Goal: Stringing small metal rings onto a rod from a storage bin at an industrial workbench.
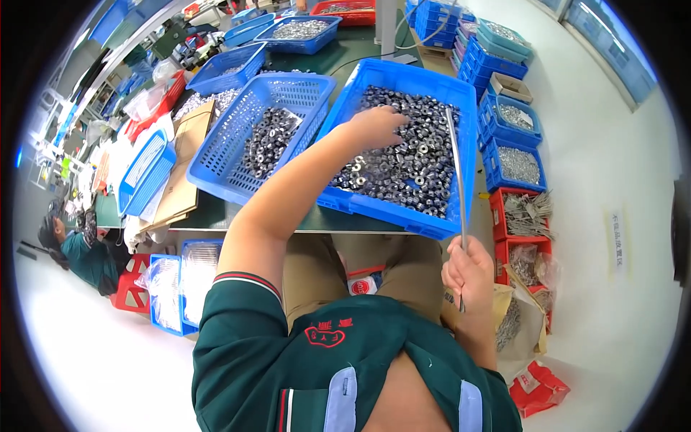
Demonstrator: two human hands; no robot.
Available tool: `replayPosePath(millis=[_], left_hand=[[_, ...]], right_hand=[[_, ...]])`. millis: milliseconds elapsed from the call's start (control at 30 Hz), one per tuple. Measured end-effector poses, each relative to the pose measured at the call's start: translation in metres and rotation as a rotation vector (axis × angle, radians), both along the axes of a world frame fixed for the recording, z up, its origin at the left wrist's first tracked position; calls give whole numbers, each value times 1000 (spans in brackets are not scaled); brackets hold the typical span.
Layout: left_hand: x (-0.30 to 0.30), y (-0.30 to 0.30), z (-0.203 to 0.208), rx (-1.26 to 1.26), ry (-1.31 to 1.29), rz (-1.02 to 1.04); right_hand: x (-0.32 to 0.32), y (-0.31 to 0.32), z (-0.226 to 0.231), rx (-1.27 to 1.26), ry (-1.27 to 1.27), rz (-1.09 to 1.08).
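Observation:
My left hand [378, 128] is over a solid blue bin [466, 97] of small, dark shiny ring-shaped metal parts [417, 151]. Its fingers point to the right, a little bent and apart, just above or touching the pile; I see no part held in them. Just below this hand a patch of parts is blurred. In my right hand [469, 266], closed near the bin's near right corner, is a long thin metal rod [457, 158]. The rod stands up from the fist and leans over the bin's right side, and its short lower end shows below the fist.
Left of the bin, a perforated blue basket [209, 162] holds more rings. Cardboard sheets [186, 162] and further baskets lie on the green table [353, 50]. Stacked blue crates [497, 158] and red bins [498, 216] line the right. A seated person [83, 252] is at far left.

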State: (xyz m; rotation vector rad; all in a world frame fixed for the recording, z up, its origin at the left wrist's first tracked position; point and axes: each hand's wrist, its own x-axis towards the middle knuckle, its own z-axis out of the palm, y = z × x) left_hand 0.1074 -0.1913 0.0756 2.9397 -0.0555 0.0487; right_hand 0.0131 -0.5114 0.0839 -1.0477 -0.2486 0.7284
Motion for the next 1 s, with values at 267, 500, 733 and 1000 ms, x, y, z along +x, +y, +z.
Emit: replayPosePath(millis=[267,500,733,1000], left_hand=[[22,-11,-22,129,-106,241],[23,-28,-47,170,-169,224],[20,-25,-43,156,-247,184],[16,-32,-53,255,-245,15]], right_hand=[[7,-5,-8,12,27,11],[12,-3,-21,-34,52,30],[12,2,-24,-42,78,46],[10,1,-30,-43,103,8]])
